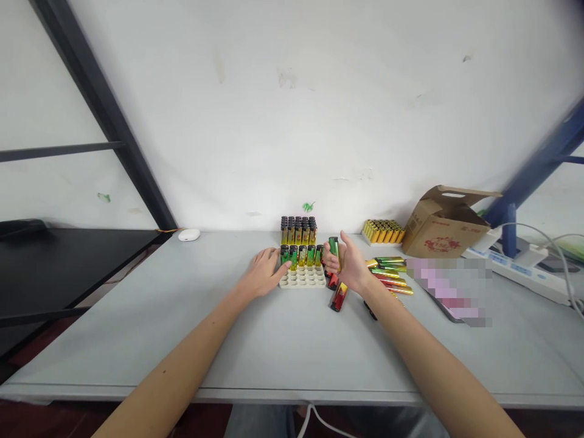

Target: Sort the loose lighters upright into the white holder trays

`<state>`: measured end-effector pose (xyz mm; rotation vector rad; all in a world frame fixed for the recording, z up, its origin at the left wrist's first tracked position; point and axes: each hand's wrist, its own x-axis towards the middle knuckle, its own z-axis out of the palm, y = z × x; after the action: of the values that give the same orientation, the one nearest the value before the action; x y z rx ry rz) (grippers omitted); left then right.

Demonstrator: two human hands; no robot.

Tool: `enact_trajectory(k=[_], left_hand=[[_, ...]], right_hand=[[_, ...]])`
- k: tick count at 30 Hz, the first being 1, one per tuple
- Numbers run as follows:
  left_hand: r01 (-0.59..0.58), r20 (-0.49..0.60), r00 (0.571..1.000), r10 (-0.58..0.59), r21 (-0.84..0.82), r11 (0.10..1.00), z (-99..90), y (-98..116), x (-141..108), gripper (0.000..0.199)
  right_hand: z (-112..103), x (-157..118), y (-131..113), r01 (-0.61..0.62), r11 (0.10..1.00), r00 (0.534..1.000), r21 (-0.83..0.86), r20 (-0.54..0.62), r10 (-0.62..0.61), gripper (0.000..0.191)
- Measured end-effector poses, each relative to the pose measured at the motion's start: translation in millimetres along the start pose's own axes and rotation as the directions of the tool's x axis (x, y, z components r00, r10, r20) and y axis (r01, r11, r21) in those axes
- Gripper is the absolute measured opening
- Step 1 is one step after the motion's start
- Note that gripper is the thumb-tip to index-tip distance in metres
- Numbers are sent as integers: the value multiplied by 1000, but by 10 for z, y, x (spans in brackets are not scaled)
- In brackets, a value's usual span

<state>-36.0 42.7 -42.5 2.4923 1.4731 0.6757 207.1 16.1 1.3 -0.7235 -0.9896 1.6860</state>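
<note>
A green lighter (334, 246) stands nearly upright in my right hand (350, 267), its fingers wrapped round it and the thumb raised. My left hand (264, 272) rests at the left side of a white tray with holes (302, 282), fingers extended and thumb touching near the end lighter. Green and yellow lighters (302, 256) stand in the tray's back part, while the front holes show bare. Behind them is a block of gold lighters with black tops (298, 231). A red lighter (339, 297) lies right of the tray, close to other loose lighters partly hidden by my right hand.
Loose shiny lighters (392, 278) lie beyond my right wrist. At the back right are a tray of yellow lighters (383, 232), an open cardboard box (442, 228) and a power strip (520, 271). A phone-like pixelated object (449, 292) and a white earbud case (188, 235) are also on the table.
</note>
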Motion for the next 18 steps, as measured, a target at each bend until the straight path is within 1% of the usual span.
enact_trajectory(k=[3, 6, 11, 15, 18], left_hand=[[-8, 29, 1000, 8, 10, 1000, -16, 34, -9, 53], [-10, 33, 999, 10, 19, 1000, -26, 50, -12, 51], [-4, 33, 999, 3, 30, 1000, -24, 41, -7, 51], [-8, 37, 999, 7, 34, 999, -25, 43, -8, 50], [-12, 29, 1000, 11, 30, 999, -21, 37, -8, 49]], right_hand=[[-48, 25, 16, -20, 998, 1000, 52, 9, 20, 40], [-66, 40, 39, -16, 997, 1000, 75, -18, 18, 38], [-20, 26, 54, 30, 997, 996, 64, -85, -25, 36], [-1, 19, 54, 28, 999, 991, 34, -129, -24, 36], [0, 17, 52, 52, 998, 991, 43, -123, -46, 35]])
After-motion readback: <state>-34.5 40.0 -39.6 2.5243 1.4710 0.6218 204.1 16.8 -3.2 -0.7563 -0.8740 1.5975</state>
